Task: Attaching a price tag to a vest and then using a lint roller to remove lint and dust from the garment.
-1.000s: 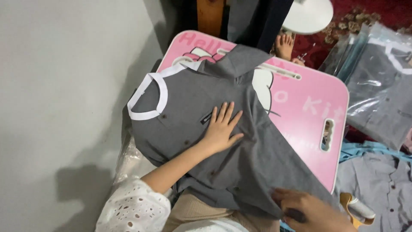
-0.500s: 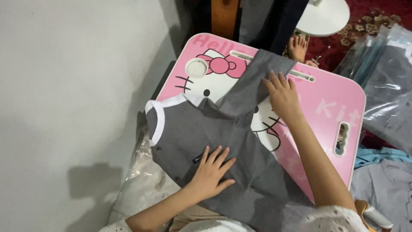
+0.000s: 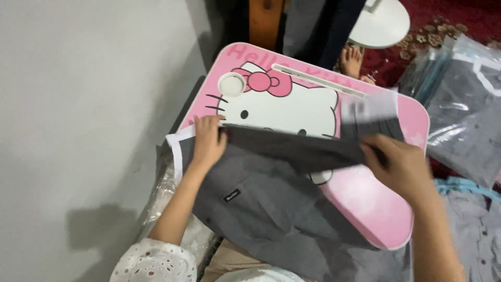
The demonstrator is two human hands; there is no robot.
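**Shirt fold pulled across the lap desk**

Both hands shifted since half a second ago: left hand (image 3: 207, 140) went from lying flat low on the shirt up to the 9 o'clock edge of the cloth, right hand (image 3: 401, 166) came off the middle of the desk and out to 3 o'clock. Grey shirt (image 3: 261, 201) now hangs lower, cartoon cat face on the pink desk (image 3: 365, 201) mostly uncovered.

Left grip: fingers pressed together, pinching the shirt's folded edge beside the white collar trim (image 3: 175, 151). Right grip: closed on the other end of the same fold, cloth blurred there, fingertips hidden under the fabric. Fold stretched taut between the two hands, running 9 to 3 across the desk middle. Rest of the shirt drapes off the desk's 6 o'clock edge onto the lap.

Bagged grey garments (image 3: 462, 120) at 2 o'clock on the floor, well apart from the hands. Another person's bare foot (image 3: 352, 61) at 12 o'clock, beside a round white base (image 3: 381, 23). Grey wall (image 3: 78, 104) at 9 o'clock.
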